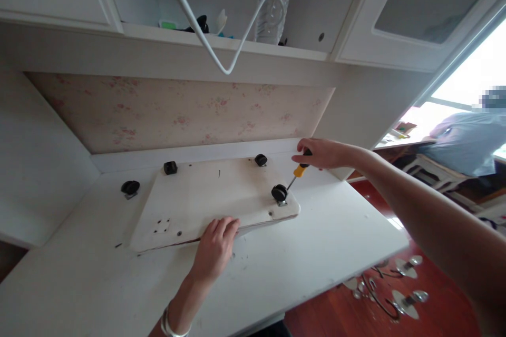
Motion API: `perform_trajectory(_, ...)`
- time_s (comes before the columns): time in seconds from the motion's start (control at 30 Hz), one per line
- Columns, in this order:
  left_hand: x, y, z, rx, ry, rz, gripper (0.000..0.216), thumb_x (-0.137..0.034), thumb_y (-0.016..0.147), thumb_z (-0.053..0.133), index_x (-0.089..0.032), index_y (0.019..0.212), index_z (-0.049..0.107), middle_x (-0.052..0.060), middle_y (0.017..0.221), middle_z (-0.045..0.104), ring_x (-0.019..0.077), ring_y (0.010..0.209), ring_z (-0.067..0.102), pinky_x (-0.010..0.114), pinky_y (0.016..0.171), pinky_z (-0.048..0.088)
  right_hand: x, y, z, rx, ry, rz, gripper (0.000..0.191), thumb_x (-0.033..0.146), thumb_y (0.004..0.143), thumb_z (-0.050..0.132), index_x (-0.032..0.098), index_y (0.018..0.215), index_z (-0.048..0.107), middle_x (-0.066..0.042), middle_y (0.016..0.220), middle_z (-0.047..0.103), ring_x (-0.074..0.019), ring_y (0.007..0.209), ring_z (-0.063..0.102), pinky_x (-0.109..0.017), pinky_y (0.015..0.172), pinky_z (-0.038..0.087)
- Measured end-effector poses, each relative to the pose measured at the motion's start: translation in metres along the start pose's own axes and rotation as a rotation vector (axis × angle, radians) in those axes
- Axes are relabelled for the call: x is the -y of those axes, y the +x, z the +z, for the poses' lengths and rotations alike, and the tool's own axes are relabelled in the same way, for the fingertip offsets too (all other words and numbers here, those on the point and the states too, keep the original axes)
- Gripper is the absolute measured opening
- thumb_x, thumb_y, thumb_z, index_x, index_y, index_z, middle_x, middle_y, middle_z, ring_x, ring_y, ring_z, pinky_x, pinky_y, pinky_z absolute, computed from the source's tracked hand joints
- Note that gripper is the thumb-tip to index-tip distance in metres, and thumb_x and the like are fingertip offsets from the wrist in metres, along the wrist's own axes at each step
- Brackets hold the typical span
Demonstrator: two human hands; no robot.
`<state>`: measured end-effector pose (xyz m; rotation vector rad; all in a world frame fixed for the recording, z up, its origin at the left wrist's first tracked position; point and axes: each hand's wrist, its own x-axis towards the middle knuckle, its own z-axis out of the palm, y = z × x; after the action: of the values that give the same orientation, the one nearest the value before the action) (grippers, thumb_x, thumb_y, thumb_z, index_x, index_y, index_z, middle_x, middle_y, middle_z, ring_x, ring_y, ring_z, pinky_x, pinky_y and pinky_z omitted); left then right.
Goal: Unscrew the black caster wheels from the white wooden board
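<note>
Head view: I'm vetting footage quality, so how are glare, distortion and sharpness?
Head view: window blown out to white, a pixelated patch at the right edge; right forearm stretched toward the corner, probably by a wide lens; white board softly lit; screwdriver reads clearly, though its tip is too small to judge.

Home room with floral wallpaper [217, 108]

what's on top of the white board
Three black casters stand on the white board: two along its far edge, one nearer at right, by a screwdriver in the right hand. The left hand rests on the near edge. The surface under hand and casters is covered.
</note>
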<state>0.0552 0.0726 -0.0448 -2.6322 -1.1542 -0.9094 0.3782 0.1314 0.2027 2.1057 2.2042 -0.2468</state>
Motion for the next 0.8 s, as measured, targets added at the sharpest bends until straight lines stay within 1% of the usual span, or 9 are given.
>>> perform_trajectory(0.07,0.000,0.000,0.000,0.001,-0.001,0.003,0.029,-0.013,0.091,0.055,-0.021,0.119,0.061,0.007,0.107,0.066,0.0200,0.092,0.061,0.037,0.086,0.051,0.000,0.002,0.002,-0.008,-0.043,0.026,0.037,0.045,0.089,0.045,0.016,0.108,0.059,-0.013,0.092,0.070,-0.0187,0.059,0.061,-0.034,0.059,0.043)
perform_trajectory(0.13,0.000,0.000,-0.001,-0.001,-0.001,0.002,0.029,-0.013,0.091,0.055,-0.021,0.119,0.062,0.007,0.107,0.066,0.0202,0.092,0.061,0.037,0.086,0.052,0.000,0.003,0.002,-0.016,-0.057,-0.052,0.027,0.035,0.085,0.050,0.017,0.102,0.061,-0.011,0.092,0.070,-0.0197,0.066,0.063,-0.033,0.061,0.043)
perform_trajectory(0.2,-0.001,0.000,-0.002,-0.002,-0.003,0.001,0.030,-0.012,0.091,0.055,-0.021,0.119,0.062,0.007,0.107,0.066,0.0201,0.092,0.062,0.037,0.086,0.052,-0.001,0.002,0.000,0.000,0.001,-0.094,0.025,0.029,0.078,0.056,0.019,0.100,0.062,-0.010,0.098,0.070,-0.0206,0.074,0.064,-0.031,0.063,0.044)
perform_trajectory(0.23,-0.001,0.001,-0.002,-0.004,-0.004,0.000,0.030,-0.012,0.091,0.055,-0.021,0.119,0.062,0.007,0.107,0.066,0.0200,0.092,0.062,0.037,0.086,0.052,-0.001,0.002,-0.001,0.015,0.038,-0.083,0.026,0.028,0.076,0.058,0.020,0.100,0.063,-0.010,0.099,0.070,-0.0205,0.074,0.064,-0.031,0.062,0.045)
perform_trajectory(0.33,0.000,0.001,-0.002,-0.013,-0.007,0.004,0.030,-0.012,0.091,0.055,-0.021,0.119,0.062,0.007,0.107,0.066,0.0198,0.091,0.062,0.037,0.085,0.052,-0.001,-0.002,-0.004,0.069,0.133,0.006,0.026,0.029,0.074,0.059,0.020,0.098,0.063,-0.008,0.094,0.070,-0.0188,0.065,0.063,-0.031,0.058,0.046)
perform_trajectory(0.4,0.000,0.001,-0.002,-0.020,-0.013,0.008,0.030,-0.011,0.091,0.055,-0.021,0.118,0.062,0.007,0.107,0.066,0.0194,0.091,0.061,0.036,0.086,0.052,-0.002,-0.004,-0.006,0.070,0.158,0.029,0.024,0.029,0.074,0.059,0.021,0.096,0.064,-0.007,0.092,0.070,-0.0187,0.064,0.064,-0.032,0.060,0.047)
perform_trajectory(0.63,-0.001,0.002,-0.003,-0.013,0.005,0.009,0.029,-0.012,0.089,0.057,-0.020,0.117,0.063,0.007,0.106,0.067,0.0197,0.092,0.061,0.037,0.086,0.052,-0.010,-0.015,-0.020,-0.041,0.156,0.058,0.020,0.029,0.077,0.058,0.021,0.094,0.064,-0.005,0.080,0.068,-0.0191,0.066,0.063,-0.031,0.062,0.046)
perform_trajectory(0.73,-0.001,0.002,-0.003,-0.009,0.003,0.004,0.029,-0.013,0.090,0.056,-0.020,0.117,0.063,0.007,0.106,0.067,0.0200,0.091,0.062,0.038,0.085,0.053,-0.019,-0.020,-0.026,-0.111,0.159,0.091,0.020,0.030,0.079,0.057,0.022,0.095,0.065,-0.003,0.075,0.068,-0.0199,0.068,0.064,-0.032,0.066,0.047)
perform_trajectory(0.8,-0.001,0.002,-0.003,-0.003,-0.001,0.000,0.029,-0.013,0.091,0.054,-0.021,0.118,0.063,0.008,0.107,0.066,0.0200,0.091,0.062,0.038,0.085,0.053,-0.028,-0.024,-0.027,-0.160,0.195,0.108,0.019,0.032,0.080,0.058,0.023,0.095,0.066,-0.003,0.076,0.069,-0.0200,0.069,0.064,-0.032,0.067,0.048)
